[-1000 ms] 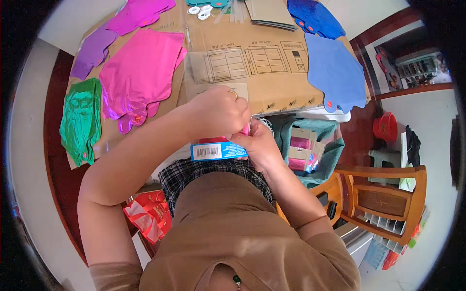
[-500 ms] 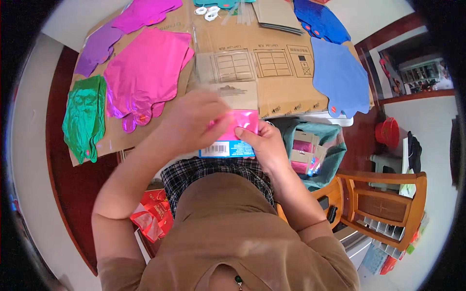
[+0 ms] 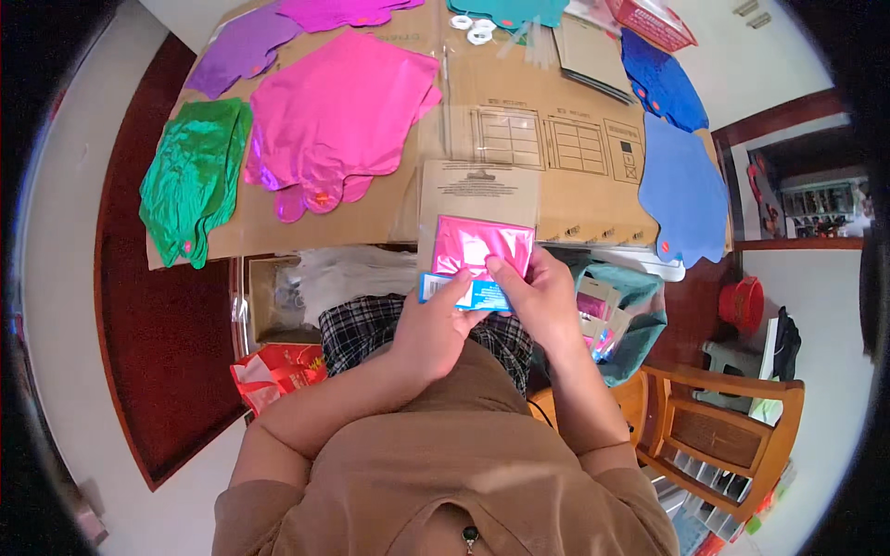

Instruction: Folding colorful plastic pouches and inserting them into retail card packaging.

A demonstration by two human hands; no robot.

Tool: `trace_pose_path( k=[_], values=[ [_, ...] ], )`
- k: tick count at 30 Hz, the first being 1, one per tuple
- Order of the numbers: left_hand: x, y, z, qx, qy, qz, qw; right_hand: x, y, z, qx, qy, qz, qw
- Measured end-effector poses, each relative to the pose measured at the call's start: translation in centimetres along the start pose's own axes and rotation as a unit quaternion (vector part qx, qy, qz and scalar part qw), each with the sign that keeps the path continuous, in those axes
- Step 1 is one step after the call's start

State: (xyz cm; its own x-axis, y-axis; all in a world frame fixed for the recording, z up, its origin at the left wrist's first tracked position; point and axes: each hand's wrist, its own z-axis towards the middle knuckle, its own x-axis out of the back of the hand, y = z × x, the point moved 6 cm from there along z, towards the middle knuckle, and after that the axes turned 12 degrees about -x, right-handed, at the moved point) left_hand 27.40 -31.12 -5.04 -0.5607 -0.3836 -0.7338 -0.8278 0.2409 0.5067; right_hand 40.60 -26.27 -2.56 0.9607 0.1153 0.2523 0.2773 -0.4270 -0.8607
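Observation:
Over my lap I hold a flat packet (image 3: 482, 245) with a folded shiny pink foil sheet, a beige card and a blue strip at its lower edge. My left hand (image 3: 434, 320) grips its lower left corner, thumb on the front over the blue strip. My right hand (image 3: 540, 295) pinches the right side, thumb pressed on the pink foil and fingers behind. Past the packet, a stack of flat pink foil balloons (image 3: 343, 120) lies on the cardboard-topped table (image 3: 519, 208). Beside that stack are green foil balloons (image 3: 195, 176).
Purple (image 3: 246, 51), light blue (image 3: 684, 190) and dark blue foil balloons (image 3: 663, 83) lie near the table's edges. White rings (image 3: 479, 35) and cardboard sheets (image 3: 593, 56) are at the back. A teal bag (image 3: 640, 315) with similar packets stands right, near a wooden chair (image 3: 723, 417).
My left hand, blurred over the pink foil before, has come down to the packet's lower left corner. The pink foil now shows more fully. The whole view has shifted.

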Motion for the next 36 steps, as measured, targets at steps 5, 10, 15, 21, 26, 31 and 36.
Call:
trace_pose_path(
  k=[5,10,15,21,26,31,36],
  values=[
    [-0.4,0.4,0.6,-0.014,0.026,-0.031,0.999,1.8,-6.0,-6.0,0.315,0.233,-0.338,0.856],
    [-0.4,-0.1,1.0,-0.013,0.015,-0.055,0.998,-1.7,-5.8,-6.9,0.462,0.070,-0.481,0.742],
    [-1.4,1.3,0.8,-0.026,-0.096,-0.135,0.986,-1.9,-5.0,-5.0,0.468,0.052,-0.488,0.735],
    [-1.5,1.3,0.0,0.003,-0.124,-0.122,0.985,-1.2,-5.7,-4.2,0.460,0.045,-0.414,0.784],
    [-1.3,1.3,0.6,-0.075,-0.077,0.019,0.994,-0.5,-7.0,-3.9,0.355,-0.014,-0.400,0.844],
    [-0.7,1.1,1.5,-0.093,-0.044,0.045,0.994,-1.5,-7.5,-4.6,0.436,-0.010,-0.405,0.803],
    [0.2,1.4,1.6,-0.181,-0.068,0.129,0.973,-2.4,-6.3,-5.1,0.521,0.013,-0.448,0.727]
  ],
)
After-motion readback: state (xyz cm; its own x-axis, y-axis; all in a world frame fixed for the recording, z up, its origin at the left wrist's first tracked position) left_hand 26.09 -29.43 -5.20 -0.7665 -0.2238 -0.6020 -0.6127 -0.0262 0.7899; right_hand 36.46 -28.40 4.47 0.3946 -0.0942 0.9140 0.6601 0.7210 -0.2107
